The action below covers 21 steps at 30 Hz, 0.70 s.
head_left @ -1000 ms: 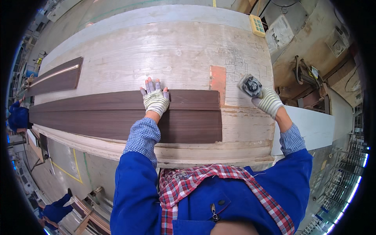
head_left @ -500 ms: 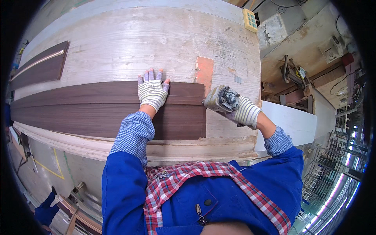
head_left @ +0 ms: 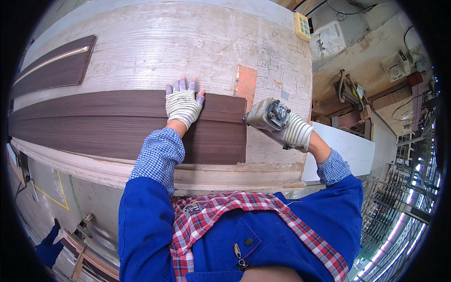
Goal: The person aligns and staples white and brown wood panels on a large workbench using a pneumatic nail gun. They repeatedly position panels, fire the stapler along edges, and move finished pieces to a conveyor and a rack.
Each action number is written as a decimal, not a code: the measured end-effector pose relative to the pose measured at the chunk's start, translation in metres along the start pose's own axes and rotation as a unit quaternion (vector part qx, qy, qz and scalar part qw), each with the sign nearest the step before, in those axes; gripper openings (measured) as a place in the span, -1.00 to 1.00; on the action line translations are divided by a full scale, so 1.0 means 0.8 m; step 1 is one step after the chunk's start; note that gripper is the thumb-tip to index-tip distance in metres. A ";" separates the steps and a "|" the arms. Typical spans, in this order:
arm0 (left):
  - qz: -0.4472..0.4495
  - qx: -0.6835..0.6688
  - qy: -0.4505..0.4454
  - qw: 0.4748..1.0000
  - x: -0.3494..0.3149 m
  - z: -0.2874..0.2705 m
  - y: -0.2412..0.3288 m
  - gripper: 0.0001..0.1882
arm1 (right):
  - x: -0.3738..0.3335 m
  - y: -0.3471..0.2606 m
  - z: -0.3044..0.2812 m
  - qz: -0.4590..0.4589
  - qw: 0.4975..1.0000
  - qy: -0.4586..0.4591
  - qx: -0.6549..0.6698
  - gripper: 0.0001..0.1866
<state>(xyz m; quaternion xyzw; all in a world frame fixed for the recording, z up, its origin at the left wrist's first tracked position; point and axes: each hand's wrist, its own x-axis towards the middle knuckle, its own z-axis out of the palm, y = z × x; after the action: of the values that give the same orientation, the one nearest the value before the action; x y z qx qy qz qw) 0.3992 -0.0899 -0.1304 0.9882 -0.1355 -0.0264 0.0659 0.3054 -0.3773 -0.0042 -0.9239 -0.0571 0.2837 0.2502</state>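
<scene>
Pressure is best kept flat through the left hand [head_left: 183,105], spread open on the dark panel [head_left: 117,124] along the bench's [head_left: 141,51] near edge, while the tool [head_left: 268,114], gripped in the right hand's [head_left: 296,133] closed fingers, is held square at the panel's right end.

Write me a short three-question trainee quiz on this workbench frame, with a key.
1. True or false: the left hand lies flat on the dark board.
2. What does the right hand hold? A) a hammer B) a power tool C) a paintbrush
3. Fill in: the nose of the power tool is at the board's ____ end.

Key
1. True: the gloved palm presses on the board's upper part.
2. B: a small grey hand-held power tool.
3. Right: it meets the cut end, just below the orange pad on the workbench.
</scene>
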 end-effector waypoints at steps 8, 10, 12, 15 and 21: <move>-0.008 0.004 0.019 1.000 -0.003 -0.002 0.002 -0.43 | 0.008 0.023 0.013 -0.105 0.992 0.026 -0.059 -0.80; -0.001 -0.001 0.028 1.000 -0.003 -0.001 0.000 -0.43 | 0.011 0.018 0.011 -0.148 0.986 0.057 -0.045 -0.82; 0.001 -0.006 0.039 0.999 -0.001 -0.008 -0.005 -0.44 | 0.008 0.007 0.000 0.051 0.998 -0.024 -0.003 -0.84; -0.014 -0.026 0.111 0.993 -0.005 -0.037 -0.015 -0.63 | 0.007 -0.026 -0.013 0.062 0.998 -0.026 0.014 -0.77; 0.083 -0.172 0.145 0.971 -0.022 -0.037 0.022 -0.46 | -0.025 -0.087 -0.003 0.053 0.993 -0.005 -0.107 -0.73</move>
<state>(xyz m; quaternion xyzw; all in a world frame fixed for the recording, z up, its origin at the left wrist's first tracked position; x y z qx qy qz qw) 0.3799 -0.0987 -0.0979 0.9406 -0.1992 0.1001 0.2560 0.2924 -0.3226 0.0419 -0.9457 -0.0390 0.2934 0.1346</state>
